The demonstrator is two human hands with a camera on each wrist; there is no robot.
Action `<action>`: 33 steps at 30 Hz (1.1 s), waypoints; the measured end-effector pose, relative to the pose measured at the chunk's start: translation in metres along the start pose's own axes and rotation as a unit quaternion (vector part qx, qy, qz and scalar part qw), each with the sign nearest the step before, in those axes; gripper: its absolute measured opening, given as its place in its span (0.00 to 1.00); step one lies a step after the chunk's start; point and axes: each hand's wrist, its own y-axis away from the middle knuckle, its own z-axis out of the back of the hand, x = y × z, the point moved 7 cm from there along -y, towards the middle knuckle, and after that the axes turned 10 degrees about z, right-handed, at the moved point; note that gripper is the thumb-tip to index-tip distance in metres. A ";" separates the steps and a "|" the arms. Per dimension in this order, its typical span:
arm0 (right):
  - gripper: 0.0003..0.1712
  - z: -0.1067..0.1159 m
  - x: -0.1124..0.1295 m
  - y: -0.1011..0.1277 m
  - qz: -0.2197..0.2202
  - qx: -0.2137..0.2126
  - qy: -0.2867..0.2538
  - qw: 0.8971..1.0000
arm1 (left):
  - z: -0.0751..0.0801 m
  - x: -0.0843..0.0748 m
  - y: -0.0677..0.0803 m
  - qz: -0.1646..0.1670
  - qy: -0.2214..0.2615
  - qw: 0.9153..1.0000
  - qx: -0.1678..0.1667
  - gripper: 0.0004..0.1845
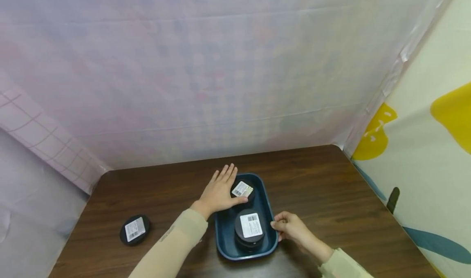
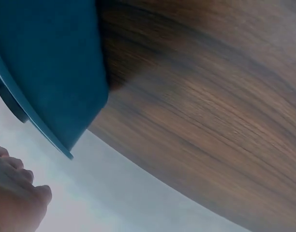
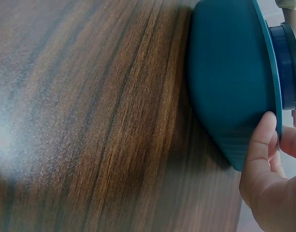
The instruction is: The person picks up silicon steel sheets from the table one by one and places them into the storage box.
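Note:
A blue rectangular tray (image 1: 225, 239) holds round black containers with white labels. My left hand (image 1: 218, 193) lies over the tray's far left side, fingers straight and spread, thumb across the far round black container (image 1: 243, 189). Another labelled container (image 1: 251, 227) stands at the near end and looks like a stack of more than one. At the right rim, my right hand (image 1: 292, 229) pinches the tray's edge between thumb and fingers. The right wrist view shows that pinch on the tray (image 3: 230, 63) closely. In the left wrist view the left hand (image 2: 17, 198) is partly cut off.
A single flat black round container (image 1: 135, 229) with a white label lies on the dark wooden table (image 1: 312, 175), left of the tray. A pale patterned sheet (image 1: 206, 77) hangs behind the table, and a printed white sheet (image 1: 416, 167) hangs at the right.

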 end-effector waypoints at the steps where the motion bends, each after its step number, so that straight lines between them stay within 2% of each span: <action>1: 0.13 0.000 0.000 0.000 0.000 0.001 0.000 1.000 | 0.000 0.002 0.001 0.002 -0.003 1.000 -0.002 0.56; 8: 0.13 -0.001 0.003 0.001 0.004 0.005 -0.004 1.000 | 0.004 0.017 0.009 0.019 -0.008 1.000 -0.017 0.58; 17: 0.13 0.001 0.000 0.000 0.005 0.004 -0.003 1.000 | 0.007 0.036 0.021 0.047 0.011 0.999 -0.010 0.57; 27: 0.13 0.000 -0.001 0.000 0.003 0.006 -0.003 1.000 | 0.008 0.055 0.037 0.077 0.007 0.997 -0.002 0.57; 33: 0.14 0.000 -0.001 0.001 0.002 0.005 0.000 1.000 | 0.009 0.072 0.047 0.093 -0.001 0.996 -0.018 0.57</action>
